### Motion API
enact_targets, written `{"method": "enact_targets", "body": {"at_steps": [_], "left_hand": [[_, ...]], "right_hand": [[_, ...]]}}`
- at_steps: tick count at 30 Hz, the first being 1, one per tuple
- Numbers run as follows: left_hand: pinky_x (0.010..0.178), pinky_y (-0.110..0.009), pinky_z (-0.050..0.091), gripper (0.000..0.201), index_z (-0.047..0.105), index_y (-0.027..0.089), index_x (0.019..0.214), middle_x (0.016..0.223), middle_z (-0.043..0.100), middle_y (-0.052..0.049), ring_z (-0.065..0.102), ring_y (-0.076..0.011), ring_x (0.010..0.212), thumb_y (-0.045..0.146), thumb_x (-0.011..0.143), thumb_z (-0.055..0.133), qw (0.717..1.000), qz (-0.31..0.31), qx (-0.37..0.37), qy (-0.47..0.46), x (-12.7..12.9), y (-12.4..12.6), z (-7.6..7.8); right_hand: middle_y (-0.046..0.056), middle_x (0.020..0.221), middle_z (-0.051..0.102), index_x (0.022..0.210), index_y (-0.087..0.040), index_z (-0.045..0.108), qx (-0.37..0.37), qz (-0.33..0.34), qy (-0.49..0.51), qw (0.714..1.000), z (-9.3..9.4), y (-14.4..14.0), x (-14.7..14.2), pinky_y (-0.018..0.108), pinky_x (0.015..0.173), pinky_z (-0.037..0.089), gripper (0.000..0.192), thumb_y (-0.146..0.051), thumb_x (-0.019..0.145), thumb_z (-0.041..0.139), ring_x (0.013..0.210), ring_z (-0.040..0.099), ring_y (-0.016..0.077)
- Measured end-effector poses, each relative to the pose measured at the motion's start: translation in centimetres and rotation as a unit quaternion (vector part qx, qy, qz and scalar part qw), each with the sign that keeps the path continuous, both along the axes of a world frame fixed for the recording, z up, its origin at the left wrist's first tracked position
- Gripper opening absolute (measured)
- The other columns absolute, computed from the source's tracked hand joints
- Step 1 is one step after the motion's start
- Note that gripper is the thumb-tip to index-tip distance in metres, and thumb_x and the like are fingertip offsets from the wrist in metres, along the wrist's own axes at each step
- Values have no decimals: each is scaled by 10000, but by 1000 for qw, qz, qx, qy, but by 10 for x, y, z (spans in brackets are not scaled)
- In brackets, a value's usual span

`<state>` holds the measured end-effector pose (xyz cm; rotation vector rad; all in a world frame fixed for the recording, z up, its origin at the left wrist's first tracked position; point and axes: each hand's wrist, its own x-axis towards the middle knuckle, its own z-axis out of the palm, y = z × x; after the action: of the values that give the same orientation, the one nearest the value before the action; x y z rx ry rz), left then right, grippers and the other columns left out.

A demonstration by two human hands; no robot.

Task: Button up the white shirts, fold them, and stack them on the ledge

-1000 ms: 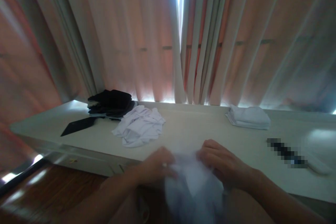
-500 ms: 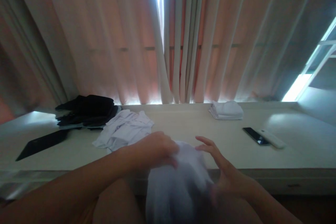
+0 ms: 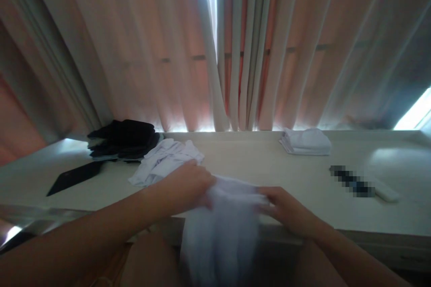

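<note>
White garment [image 3: 222, 228] draped over front edge of ledge [image 3: 303, 179], hanging toward lap. Left hand [image 3: 188, 184] closed on its upper left edge; right hand [image 3: 286, 208] pinching upper right edge, fingers curled. Probably light, limp, easily creased; best held at top corners or hem. Farther back: crumpled white cloth [image 3: 166, 161], black folded stack [image 3: 123, 139], dark flat item [image 3: 76, 177], folded white pile [image 3: 305, 141]. Curtains [image 3: 235, 45] behind.

We grip white cloth [image 3: 232, 206] at ledge [image 3: 286, 179] edge, left hand [image 3: 191, 184] and right hand [image 3: 286, 210] pinching it, curtains [image 3: 151, 45] behind
</note>
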<state>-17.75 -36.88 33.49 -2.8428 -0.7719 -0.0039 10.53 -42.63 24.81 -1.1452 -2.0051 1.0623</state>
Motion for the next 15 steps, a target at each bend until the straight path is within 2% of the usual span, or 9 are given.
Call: {"method": "enact_targets", "body": {"at_steps": [2,4,6,8,10,11,13,15], "left_hand": [[816,-395,445,300,682,187,797,878,697,-57,622,-246,861,454,750,810,998,20,-17,-50,-11,14,-1],[949,-444,430,308,687,188,822,1151,658,-93,569,-288,1100,469,760,796,988,23,-32,-152,-21,27,-5],[1012,-463,421,335,676,197,909,1339,560,-103,500,-301,1231,498,788,759,955,61,-85,-278,-26,36,-13],[959,-433,478,366,626,214,1038,1310,571,-95,549,-269,1175,511,837,699,898,116,-201,-374,-24,39,-27],[857,-380,526,389,544,227,1122,1148,632,-61,615,-226,1030,510,875,649,830,148,-322,-430,-16,39,-45],[815,-356,533,392,504,231,1142,1070,643,-40,629,-209,964,500,887,633,801,159,-352,-456,-10,37,-54],[764,-325,532,413,430,239,1198,985,646,-20,639,-187,879,462,903,614,755,182,-355,-520,3,36,-70],[742,-319,529,572,352,246,1315,1000,661,-33,650,-191,857,426,868,659,723,185,-339,-573,13,36,-81]], "right_hand": [[-8,841,692,897,-193,725,28,-36,-9,999,18,11,5,274,718,449,148,-334,860,698,773,602,173],[-17,789,634,843,-188,677,59,-54,-5,997,39,21,8,253,652,414,119,-299,837,718,725,556,148],[-17,789,591,818,-188,621,82,-49,14,995,60,29,10,247,637,406,149,-303,842,714,720,530,138],[-13,798,567,826,-193,583,85,-32,34,995,77,35,10,250,642,422,201,-349,853,707,725,524,140],[-11,804,557,871,-202,562,72,-29,52,996,87,39,9,248,625,433,229,-387,861,696,721,528,142],[-13,808,556,908,-208,558,64,-37,63,995,89,40,9,244,613,435,234,-393,863,692,716,531,141],[-14,839,570,1015,-226,554,56,-64,87,993,90,41,10,233,593,436,256,-382,864,689,713,538,136],[-13,883,593,1149,-255,536,54,-94,112,988,86,42,13,225,578,439,340,-363,865,689,713,554,131]]}}
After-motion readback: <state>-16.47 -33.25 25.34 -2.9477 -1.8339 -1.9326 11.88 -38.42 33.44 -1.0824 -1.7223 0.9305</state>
